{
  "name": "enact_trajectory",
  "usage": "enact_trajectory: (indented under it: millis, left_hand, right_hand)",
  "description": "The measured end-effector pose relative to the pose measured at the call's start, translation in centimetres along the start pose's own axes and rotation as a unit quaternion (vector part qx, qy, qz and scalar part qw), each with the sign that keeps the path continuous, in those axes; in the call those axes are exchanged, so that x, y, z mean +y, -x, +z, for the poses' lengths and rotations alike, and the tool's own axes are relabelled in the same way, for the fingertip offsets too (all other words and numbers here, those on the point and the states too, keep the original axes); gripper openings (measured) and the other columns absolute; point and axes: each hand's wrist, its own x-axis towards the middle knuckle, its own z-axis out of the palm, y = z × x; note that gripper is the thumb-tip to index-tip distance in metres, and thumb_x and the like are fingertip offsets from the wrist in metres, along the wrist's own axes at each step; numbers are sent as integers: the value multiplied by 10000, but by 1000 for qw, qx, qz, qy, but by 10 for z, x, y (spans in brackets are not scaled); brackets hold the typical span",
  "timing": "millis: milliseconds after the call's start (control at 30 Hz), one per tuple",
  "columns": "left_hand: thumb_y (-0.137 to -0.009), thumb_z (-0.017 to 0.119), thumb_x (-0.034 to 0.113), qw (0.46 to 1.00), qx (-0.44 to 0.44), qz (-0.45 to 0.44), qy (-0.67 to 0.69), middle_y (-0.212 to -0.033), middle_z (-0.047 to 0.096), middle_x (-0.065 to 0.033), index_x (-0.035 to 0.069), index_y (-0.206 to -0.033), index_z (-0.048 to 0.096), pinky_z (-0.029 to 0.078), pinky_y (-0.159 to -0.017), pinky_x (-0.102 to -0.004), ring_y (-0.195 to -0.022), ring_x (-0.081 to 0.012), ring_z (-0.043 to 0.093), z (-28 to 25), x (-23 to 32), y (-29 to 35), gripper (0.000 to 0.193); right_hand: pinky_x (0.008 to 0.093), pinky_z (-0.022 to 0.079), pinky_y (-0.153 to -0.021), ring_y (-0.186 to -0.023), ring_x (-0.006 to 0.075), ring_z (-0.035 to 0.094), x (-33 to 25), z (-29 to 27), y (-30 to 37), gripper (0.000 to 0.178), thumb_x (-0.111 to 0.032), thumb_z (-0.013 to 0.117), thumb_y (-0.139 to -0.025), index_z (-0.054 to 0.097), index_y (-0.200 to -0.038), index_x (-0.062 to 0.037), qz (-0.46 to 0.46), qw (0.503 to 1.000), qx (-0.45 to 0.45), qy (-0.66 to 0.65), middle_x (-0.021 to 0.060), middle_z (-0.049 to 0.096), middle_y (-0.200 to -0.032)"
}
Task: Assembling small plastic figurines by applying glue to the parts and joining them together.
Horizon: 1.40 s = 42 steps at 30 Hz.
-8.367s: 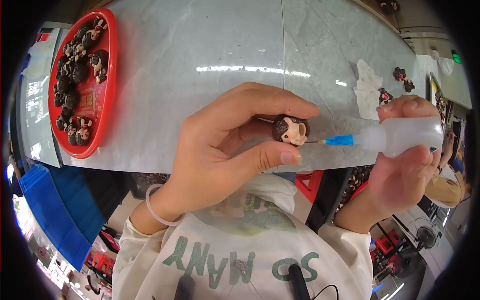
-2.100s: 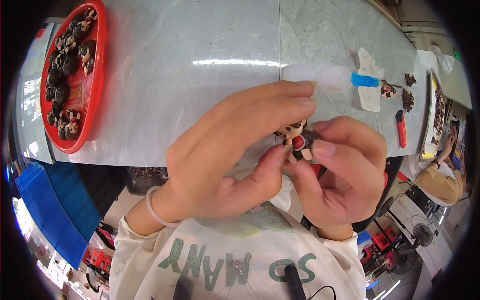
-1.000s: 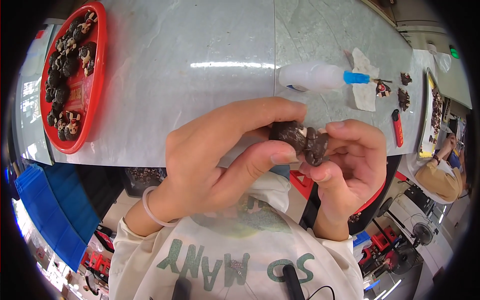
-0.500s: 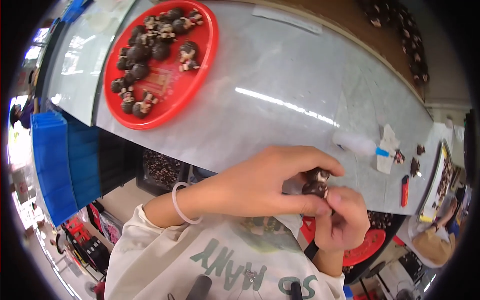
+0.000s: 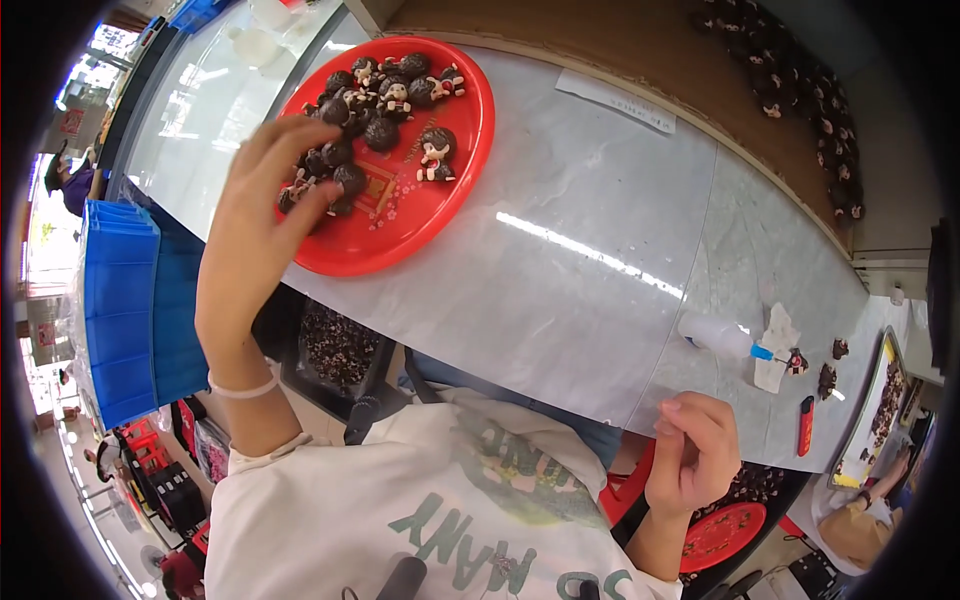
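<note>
Grey marbled worktable (image 5: pixel 560 280), white streak of reflected light (image 5: pixel 590 255), brown shelf surface (image 5: pixel 640 60) behind, red stools (image 5: pixel 147 450) at lower left

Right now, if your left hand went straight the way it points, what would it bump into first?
Probably a small dark-brown, round-headed figurine on the round red tray, close to the left hand, though depth there is hard to judge.
</note>
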Motion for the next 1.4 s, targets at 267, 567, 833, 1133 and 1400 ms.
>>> enact_trajectory:
  millis: [267,567,833,1133,1400]
  left_hand:
    - [-793,561,132,994,-2,-61,90,-1081,511,-124,57,-1068,521,392,-852,-330,-997,-283,496,13,12,-11,287]
    - [-819,541,152,991,78,-106,2,-1032,547,-141,48,-1071,500,431,-769,-346,-870,-292,555,19,13,-22,276]
    - [-830,528,179,996,-17,-79,-46,-991,562,-168,19,-1069,504,431,-747,-356,-866,-311,557,7,10,-31,288]
    - [-834,517,188,966,-65,243,54,-955,597,-127,16,-993,575,429,-782,-307,-878,-228,567,6,69,-159,241]
    - [-826,566,244,953,-73,269,115,-1062,567,-99,78,-1045,558,416,-840,-324,-984,-221,527,143,117,-290,275]
  right_hand:
    - [211,386,-496,-595,143,499,1,0,-2,160,89,534,-708,573,-841,9,14,1000,-12,21,131,570,-773]
    - [207,367,-465,-595,149,517,4,1,-7,138,85,552,-702,584,-809,5,13,1000,-6,11,122,574,-748]
    - [254,431,-454,-532,199,548,6,-2,-8,253,122,561,-559,611,-772,-6,20,1000,22,-5,104,587,-697]
    - [210,352,-406,-477,125,473,14,-8,-6,175,86,590,-630,603,-772,-14,-11,1000,20,-19,101,592,-708]
    - [220,378,-438,-510,154,509,7,-18,-9,162,90,576,-642,603,-772,-3,26,998,29,-54,112,591,-705]
